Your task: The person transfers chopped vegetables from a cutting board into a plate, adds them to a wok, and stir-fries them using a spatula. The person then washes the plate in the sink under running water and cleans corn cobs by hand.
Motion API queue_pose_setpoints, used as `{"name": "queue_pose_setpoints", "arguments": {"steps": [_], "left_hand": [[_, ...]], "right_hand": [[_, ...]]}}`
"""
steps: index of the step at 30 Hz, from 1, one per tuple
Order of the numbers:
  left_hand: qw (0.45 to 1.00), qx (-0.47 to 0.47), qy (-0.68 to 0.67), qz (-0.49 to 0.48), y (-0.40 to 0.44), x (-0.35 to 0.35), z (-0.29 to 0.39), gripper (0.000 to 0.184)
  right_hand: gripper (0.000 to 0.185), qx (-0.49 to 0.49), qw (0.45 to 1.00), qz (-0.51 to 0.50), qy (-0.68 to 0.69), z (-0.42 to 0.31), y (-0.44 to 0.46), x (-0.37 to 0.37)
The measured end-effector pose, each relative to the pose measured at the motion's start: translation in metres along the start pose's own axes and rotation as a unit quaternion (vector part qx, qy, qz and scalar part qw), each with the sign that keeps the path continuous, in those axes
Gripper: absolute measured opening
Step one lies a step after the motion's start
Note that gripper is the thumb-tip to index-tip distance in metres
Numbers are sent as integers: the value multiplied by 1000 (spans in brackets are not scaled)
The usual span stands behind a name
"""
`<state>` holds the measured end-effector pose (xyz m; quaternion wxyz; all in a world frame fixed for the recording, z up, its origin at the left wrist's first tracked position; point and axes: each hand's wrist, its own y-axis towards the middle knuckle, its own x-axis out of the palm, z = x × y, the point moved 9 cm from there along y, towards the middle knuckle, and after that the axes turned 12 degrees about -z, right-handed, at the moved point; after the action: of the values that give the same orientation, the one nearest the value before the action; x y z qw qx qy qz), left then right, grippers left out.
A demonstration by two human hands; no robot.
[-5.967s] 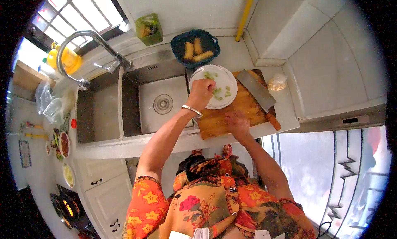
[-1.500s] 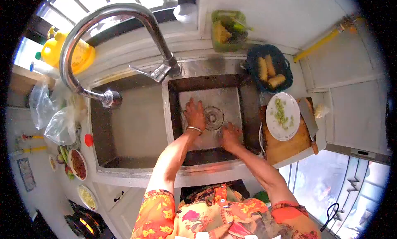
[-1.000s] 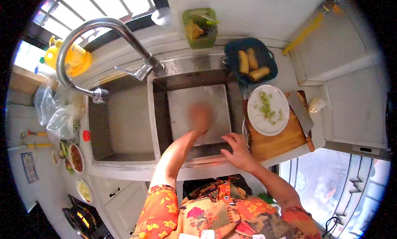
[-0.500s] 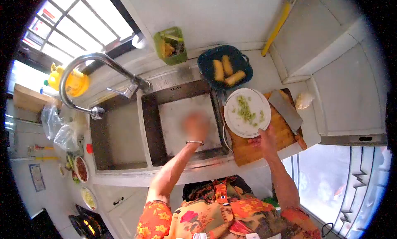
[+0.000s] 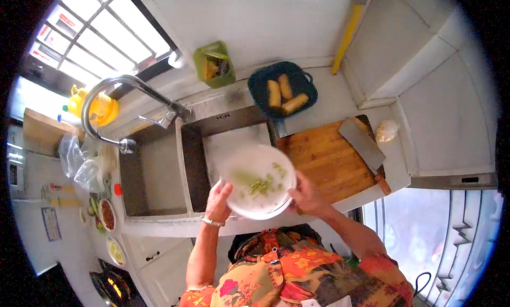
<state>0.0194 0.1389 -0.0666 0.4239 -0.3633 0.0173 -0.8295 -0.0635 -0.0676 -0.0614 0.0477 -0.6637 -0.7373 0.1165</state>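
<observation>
A white plate (image 5: 247, 163) with chopped green pieces (image 5: 262, 186) on it is held over the right sink basin's front part. My left hand (image 5: 218, 202) grips the plate's left rim, thumb on top. On the opposite rim my right hand (image 5: 308, 195) is closed, its fingers partly hidden beneath. Right of the plate lies a wooden cutting board (image 5: 319, 161), with a cleaver (image 5: 362, 145) across its right side. The plate hides part of the basin.
A chrome faucet (image 5: 130, 81) arches over the double sink (image 5: 159, 171). Behind the board stands a dark blue basket (image 5: 258, 97) with several yellowish pieces. A green container (image 5: 200, 62) is by the wall. Plastic bags (image 5: 89, 174) and small dishes (image 5: 107, 215) lie left.
The plate has moved left off the cutting board, over the sink's front. My left hand has come out of the basin and taken its left rim; my right hand moved left with it.
</observation>
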Motion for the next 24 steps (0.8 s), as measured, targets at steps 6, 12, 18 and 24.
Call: {"name": "queue_pose_setpoints", "arguments": {"steps": [6, 12, 18, 24], "left_hand": [[984, 58, 18, 167, -84, -59, 1, 37], [944, 156, -86, 277, -165, -98, 0, 34], [899, 238, -145, 336, -205, -101, 10, 33], [886, 284, -129, 342, -213, -108, 12, 34]], "right_hand": [[40, 154, 958, -228, 85, -20, 15, 76], [36, -187, 865, -61, -462, -62, 54, 37], [46, -95, 803, 73, -584, -23, 105, -44], [55, -84, 805, 49, -585, -3, 120, -51]]}}
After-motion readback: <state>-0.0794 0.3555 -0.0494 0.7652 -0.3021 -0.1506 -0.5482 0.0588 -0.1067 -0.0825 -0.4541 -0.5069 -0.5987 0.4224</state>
